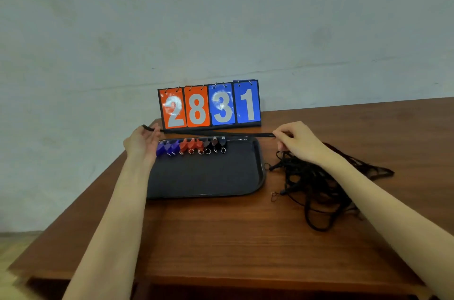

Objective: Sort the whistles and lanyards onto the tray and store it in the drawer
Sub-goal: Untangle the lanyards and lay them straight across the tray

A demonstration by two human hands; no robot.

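A dark tray (206, 177) lies on the wooden table. Along its far edge stands a row of whistles (194, 146): blue ones at the left, red in the middle, black at the right. One black lanyard (216, 133) is stretched taut above the tray's far rim. My left hand (142, 142) holds its looped left end at the tray's far left corner. My right hand (294, 139) pinches its right end just past the tray's far right corner. A tangled pile of black lanyards (317, 189) lies on the table to the right of the tray, partly under my right forearm.
A flip scoreboard (210, 105) reading 2831 stands behind the tray at the table's far edge, against a pale wall. The table's left edge runs diagonally past the tray, and its front edge is near me.
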